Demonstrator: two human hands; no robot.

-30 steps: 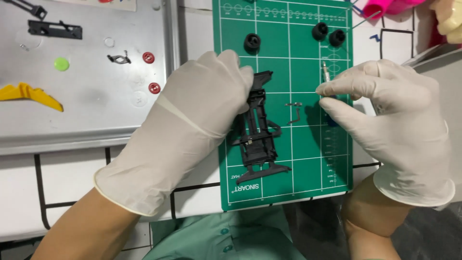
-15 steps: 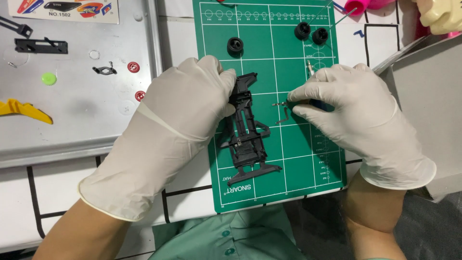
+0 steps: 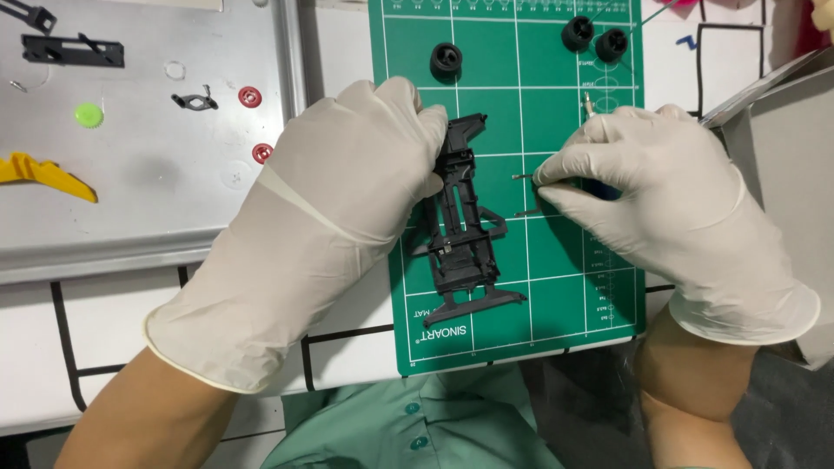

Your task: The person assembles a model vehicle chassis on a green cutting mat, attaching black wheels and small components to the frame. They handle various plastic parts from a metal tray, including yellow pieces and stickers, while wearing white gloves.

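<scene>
Black plastic chassis (image 3: 460,230) lies on the green cutting mat (image 3: 556,287), its long axis running near-to-far, slightly tilted. Left hand (image 3: 339,200) grips its far end; right hand (image 3: 660,200) pinches a thin metal pin (image 3: 523,177), pointing toward the chassis.

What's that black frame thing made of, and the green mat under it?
The black frame looks like moulded plastic: matte, with thin ribs and cut-outs. The green mat seems to be soft, rubbery plastic: flat and dull, with a printed white grid. Neither material is certain by sight alone.
</scene>
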